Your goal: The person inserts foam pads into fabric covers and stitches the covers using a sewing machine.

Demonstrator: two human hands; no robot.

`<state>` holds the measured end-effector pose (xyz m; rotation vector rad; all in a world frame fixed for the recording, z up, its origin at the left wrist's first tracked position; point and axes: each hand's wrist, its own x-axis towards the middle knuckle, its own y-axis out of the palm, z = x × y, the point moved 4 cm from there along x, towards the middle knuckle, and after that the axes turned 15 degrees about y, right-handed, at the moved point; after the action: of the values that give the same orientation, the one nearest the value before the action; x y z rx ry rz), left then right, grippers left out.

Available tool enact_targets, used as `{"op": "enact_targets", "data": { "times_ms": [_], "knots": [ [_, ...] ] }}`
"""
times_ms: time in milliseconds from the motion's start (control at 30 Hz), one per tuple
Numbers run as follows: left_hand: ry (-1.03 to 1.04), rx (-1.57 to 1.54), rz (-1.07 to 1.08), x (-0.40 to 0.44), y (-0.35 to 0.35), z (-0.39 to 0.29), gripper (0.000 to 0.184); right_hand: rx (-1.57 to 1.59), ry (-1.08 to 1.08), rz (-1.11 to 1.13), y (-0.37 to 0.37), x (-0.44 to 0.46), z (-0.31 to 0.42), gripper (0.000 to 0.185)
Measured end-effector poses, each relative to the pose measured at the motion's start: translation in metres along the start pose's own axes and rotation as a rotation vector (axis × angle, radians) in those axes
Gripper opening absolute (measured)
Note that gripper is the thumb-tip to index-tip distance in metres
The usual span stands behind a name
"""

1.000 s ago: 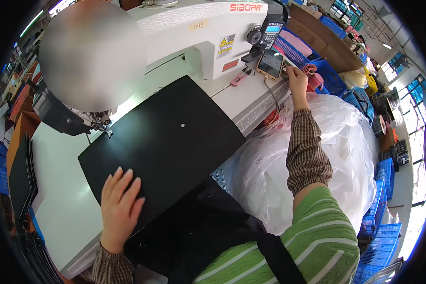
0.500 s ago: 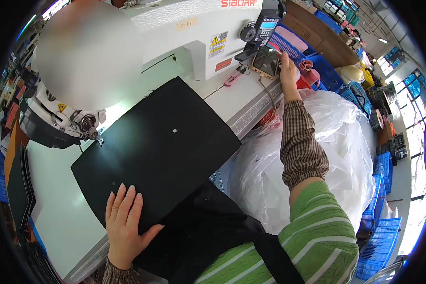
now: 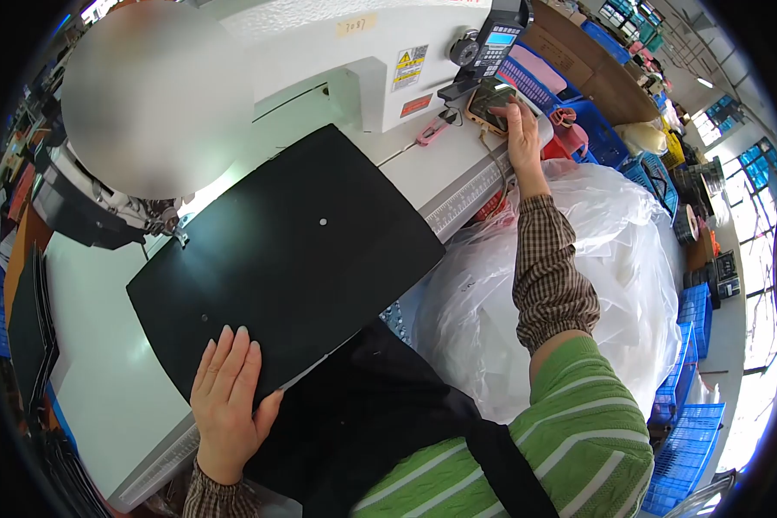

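Observation:
A black flat panel [image 3: 276, 259] with a small white dot lies on the white sewing machine table, one edge beside the needle area. My left hand [image 3: 226, 401] rests flat on the panel's near left corner, fingers stretched out. Far to the right, my right hand [image 3: 524, 145] reaches over a smartphone [image 3: 485, 105] at the table's edge. Its fingers are extended over the phone's screen, apparently touching it, and do not wrap round it. Pink-handled thread snips [image 3: 433, 129] lie just left of the phone.
The white sewing machine [image 3: 354, 78] spans the back, with a control panel [image 3: 497, 45] at its right end. A big clear plastic bag [image 3: 622, 250] bulges beside my right arm. Blue baskets [image 3: 597, 129] stand beyond the phone. Stacked black panels [image 3: 33, 332] sit at far left.
My right hand's fingers have shifted from the phone's right edge to over its screen. My left hand stays flat on the black panel. The whole view has tilted slightly.

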<state>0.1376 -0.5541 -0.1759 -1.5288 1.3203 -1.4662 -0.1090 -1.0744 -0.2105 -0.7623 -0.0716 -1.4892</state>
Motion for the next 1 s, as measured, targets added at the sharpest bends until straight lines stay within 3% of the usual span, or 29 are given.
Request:
{"op": "enact_targets", "data": {
  "times_ms": [167, 267, 300, 333, 433, 533, 600, 633, 667, 700, 733, 1000],
  "knots": [
    [-0.062, 0.001, -0.034, 0.004, -0.002, -0.011, 0.045, 0.136, 0.064, -0.007, -0.01, 0.001, -0.016, 0.061],
    [-0.057, -0.089, -0.096, 0.002, -0.006, -0.001, 0.039, 0.152, 0.259, -0.044, -0.019, -0.01, -0.006, 0.054],
    [-0.073, -0.12, -0.123, 0.002, -0.007, 0.001, 0.034, 0.195, 0.1, 0.008, -0.013, -0.001, -0.029, 0.053],
    [-0.091, -0.149, -0.151, 0.005, -0.007, 0.002, 0.03, 0.214, 0.121, 0.073, -0.004, -0.005, -0.032, 0.053],
    [-0.12, -0.262, -0.203, 0.008, -0.006, 0.007, 0.021, 0.419, 0.425, -0.076, -0.002, -0.034, 0.02, 0.063],
    [-0.218, -0.322, -0.152, 0.028, 0.002, 0.011, 0.021, 0.365, 0.281, -0.004, 0.012, -0.066, 0.073, 0.068],
    [-0.199, -0.364, -0.159, 0.023, 0.002, 0.01, 0.022, 0.469, -0.119, 0.287, 0.007, -0.126, 0.114, 0.051],
    [-0.19, -0.362, -0.165, 0.015, 0.0, 0.01, 0.022, -0.047, -0.374, 0.201, 0.004, -0.171, 0.163, 0.033],
    [-0.176, -0.345, -0.18, 0.011, -0.001, 0.01, 0.022, 0.393, -0.338, 0.643, 0.01, -0.206, 0.186, 0.019],
    [-0.164, -0.33, -0.188, 0.009, -0.002, 0.01, 0.021, 0.431, -0.606, 0.809, 0.021, -0.233, 0.215, 0.023],
    [-0.154, -0.312, -0.195, 0.009, -0.002, 0.008, 0.021, 0.361, -0.689, 0.917, 0.034, -0.254, 0.23, 0.024],
    [-0.095, -0.199, -0.209, 0.01, -0.006, 0.002, 0.02, 0.098, -0.593, 0.936, 0.078, -0.288, 0.239, 0.026]
  ]
}}
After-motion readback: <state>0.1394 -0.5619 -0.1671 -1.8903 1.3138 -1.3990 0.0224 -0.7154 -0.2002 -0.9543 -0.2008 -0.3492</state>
